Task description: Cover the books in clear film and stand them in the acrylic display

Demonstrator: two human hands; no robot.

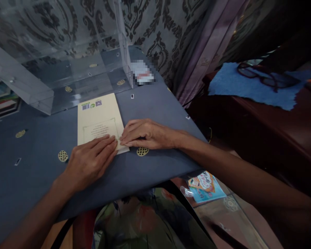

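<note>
A cream-coloured book (98,114) lies on the table, its printed back cover up, with a barcode and a square code at the far end. My left hand (90,160) rests flat across its near part, fingers stretched out and side by side. At the near right corner, my right hand (141,133) has thumb and fingertips pinched together on the book's edge. The fingertips of both hands almost meet there. Part of the printed frame on the cover is hidden under my left fingers.
A clear acrylic stand (85,58) rises behind the book, with stacked books (2,98) at far left. Beyond lies a blurred-out item (142,72). Glasses (269,76) rest on a blue cloth (230,83) at right. A blue booklet (209,193) is below the table's (160,159) edge.
</note>
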